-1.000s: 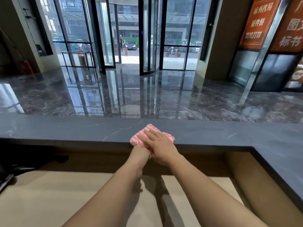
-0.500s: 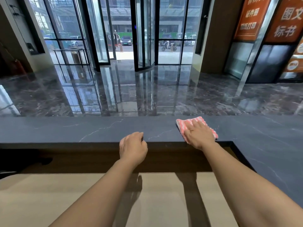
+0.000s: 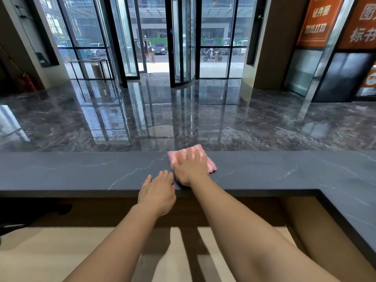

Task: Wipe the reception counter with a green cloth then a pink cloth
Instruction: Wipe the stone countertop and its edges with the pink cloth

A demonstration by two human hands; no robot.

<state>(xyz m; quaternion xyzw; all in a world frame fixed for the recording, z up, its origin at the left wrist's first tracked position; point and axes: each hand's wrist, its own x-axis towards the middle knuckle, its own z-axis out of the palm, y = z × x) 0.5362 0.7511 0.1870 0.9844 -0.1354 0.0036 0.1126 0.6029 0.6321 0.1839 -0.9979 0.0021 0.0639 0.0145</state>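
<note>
A pink-and-white striped cloth (image 3: 203,155) lies flat on the dark grey reception counter (image 3: 81,171), near its far edge. My right hand (image 3: 190,168) presses down on the cloth with fingers spread flat over it. My left hand (image 3: 157,193) rests on the counter's near edge just left of the right wrist, fingers loosely apart and holding nothing. No green cloth is in view.
The counter turns a corner and runs toward me on the right (image 3: 350,210). Below its near edge lies a lower beige desk surface (image 3: 50,251). Beyond the counter stretch a glossy marble lobby floor (image 3: 142,119) and glass doors (image 3: 183,47).
My right hand has slid the pink cloth from the counter's near edge out to the right, then back left and farther away. My left hand let go of the cloth and rests on the edge.
</note>
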